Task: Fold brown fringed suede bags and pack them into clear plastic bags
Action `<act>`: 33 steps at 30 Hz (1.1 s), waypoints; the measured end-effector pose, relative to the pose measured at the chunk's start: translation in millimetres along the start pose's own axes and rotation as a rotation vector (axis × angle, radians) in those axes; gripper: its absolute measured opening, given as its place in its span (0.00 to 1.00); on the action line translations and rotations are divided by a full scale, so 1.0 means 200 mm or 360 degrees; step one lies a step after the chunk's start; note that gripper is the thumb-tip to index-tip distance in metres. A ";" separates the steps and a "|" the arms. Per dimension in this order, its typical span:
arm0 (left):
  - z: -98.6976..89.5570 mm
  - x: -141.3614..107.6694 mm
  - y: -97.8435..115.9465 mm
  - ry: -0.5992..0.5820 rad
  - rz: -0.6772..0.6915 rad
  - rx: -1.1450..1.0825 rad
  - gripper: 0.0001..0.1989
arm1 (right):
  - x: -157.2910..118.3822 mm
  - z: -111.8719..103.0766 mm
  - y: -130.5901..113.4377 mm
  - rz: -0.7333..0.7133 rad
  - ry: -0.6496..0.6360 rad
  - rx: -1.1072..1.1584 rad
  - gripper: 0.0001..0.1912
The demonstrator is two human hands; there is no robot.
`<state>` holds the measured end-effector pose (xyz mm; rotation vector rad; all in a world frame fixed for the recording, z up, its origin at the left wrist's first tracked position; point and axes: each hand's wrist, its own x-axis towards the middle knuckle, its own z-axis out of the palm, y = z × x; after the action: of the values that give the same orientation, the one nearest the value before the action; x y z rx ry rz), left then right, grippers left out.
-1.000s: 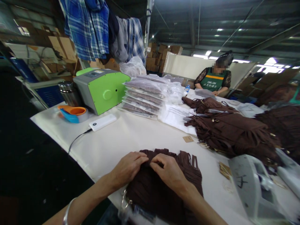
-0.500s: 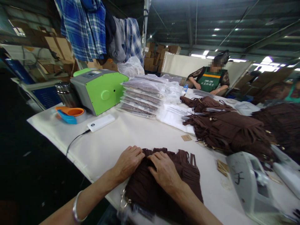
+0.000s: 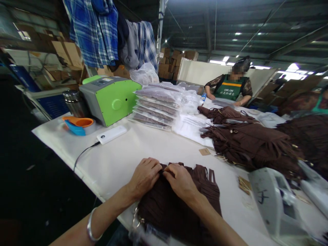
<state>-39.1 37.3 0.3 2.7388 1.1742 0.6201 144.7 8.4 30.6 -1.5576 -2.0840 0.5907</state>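
A dark brown fringed bag (image 3: 169, 208) lies on the white table at the near edge, gold-coloured rings and clear plastic at its lower left corner. My left hand (image 3: 146, 176) has its fingers curled on the bag's upper left edge, pinching the fabric. Close beside it, my right hand (image 3: 180, 179) grips the same edge, thumb and fingertips together. The fingertips of both hands nearly meet. A silver bangle circles my left wrist.
A white power bank (image 3: 112, 134) with a cable, orange and blue tape dispensers (image 3: 78, 123), a green machine (image 3: 115, 102) and bagged stacks (image 3: 156, 106) stand left and behind. Brown bags (image 3: 251, 140) and a grey dispenser (image 3: 269, 201) are right. A person (image 3: 230, 85) works across the table.
My hands have drawn closer together on the bag's upper edge, and the right fingers have closed into a pinch. The camera view has shifted slightly.
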 end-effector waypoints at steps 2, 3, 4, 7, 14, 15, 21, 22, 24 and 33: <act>0.00 -0.01 0.00 -0.0053 0.0033 -0.0018 0.07 | -0.01 -0.01 0.01 -0.0097 -0.0089 -0.0013 0.06; 0.00 -0.02 -0.01 -0.0096 0.0084 -0.0052 0.08 | -0.02 -0.02 0.01 -0.0133 -0.0125 -0.0004 0.06; 0.00 -0.04 -0.02 -0.0144 0.0154 -0.0097 0.09 | -0.02 -0.04 0.02 -0.0149 -0.0133 0.0020 0.07; -0.03 -0.10 -0.04 -0.0218 0.0356 -0.0239 0.13 | -0.03 -0.08 0.06 -0.0119 -0.0036 0.0113 0.07; -0.09 -0.08 -0.02 -0.0004 0.0175 -0.0275 0.14 | -0.07 -0.04 0.06 -0.0250 -0.0235 -0.0233 0.13; -0.08 -0.06 -0.02 -0.0001 0.0154 -0.0264 0.15 | -0.08 -0.03 0.05 -0.0268 -0.0265 -0.0299 0.13; 0.02 -0.07 -0.01 -0.0567 0.0310 -0.0248 0.38 | -0.14 -0.13 0.04 -0.0239 -0.0303 -0.0265 0.11; 0.02 -0.09 -0.01 -0.0623 0.0311 -0.0263 0.39 | -0.15 -0.18 0.05 -0.0184 -0.0267 -0.0204 0.11; 0.00 -0.10 -0.01 -0.0652 0.0307 -0.0318 0.38 | -0.18 -0.30 0.11 -0.0030 -0.0131 -0.0082 0.12; -0.01 0.38 -0.03 -0.0627 -0.0557 -0.0015 0.27 | -0.28 -0.64 0.72 0.1257 0.0164 0.0438 0.12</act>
<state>4.0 95.4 26.9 2.3992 1.4756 0.0421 345.7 1.0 40.7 -2.1518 -1.1870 0.9808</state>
